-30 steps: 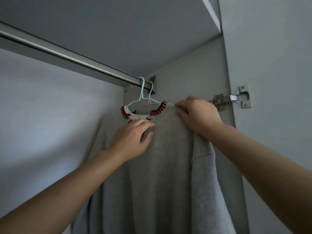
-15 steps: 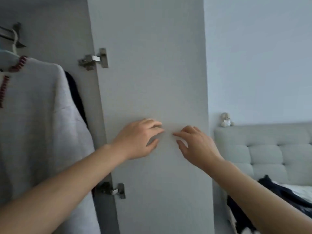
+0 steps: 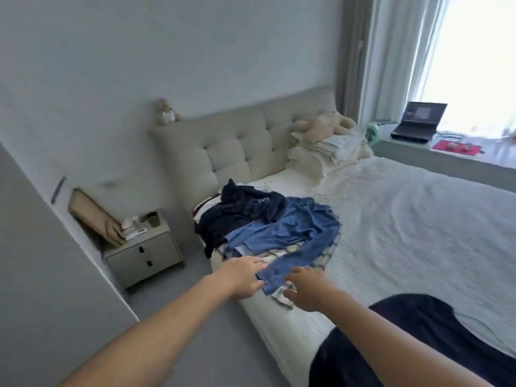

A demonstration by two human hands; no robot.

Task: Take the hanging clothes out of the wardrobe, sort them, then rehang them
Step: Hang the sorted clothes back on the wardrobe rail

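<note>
A pile of clothes lies on the near-left part of the bed point(image 3: 405, 219). On top is a blue denim shirt point(image 3: 290, 233), with a dark navy garment point(image 3: 240, 213) behind it and a checked piece point(image 3: 324, 258) under it. My left hand point(image 3: 245, 277) reaches out over the bed's edge at the shirt's near sleeve, fingers loosely extended. My right hand point(image 3: 304, 291) hovers just right of it above the same sleeve, fingers relaxed. Neither hand holds anything. Another dark garment point(image 3: 418, 339) lies on the bed at the lower right.
A bedside cabinet point(image 3: 145, 252) with small items stands left of the bed, a brown board point(image 3: 92, 216) leaning behind it. Folded bedding and a plush toy point(image 3: 321, 127) sit at the headboard. A laptop point(image 3: 418, 121) is on the window ledge. The grey wardrobe door point(image 3: 42, 275) is at left.
The view has swung from the wardrobe and its hanging grey sweater to the bed. Both hands left the sweater, passed the door, and now reach toward the denim shirt.
</note>
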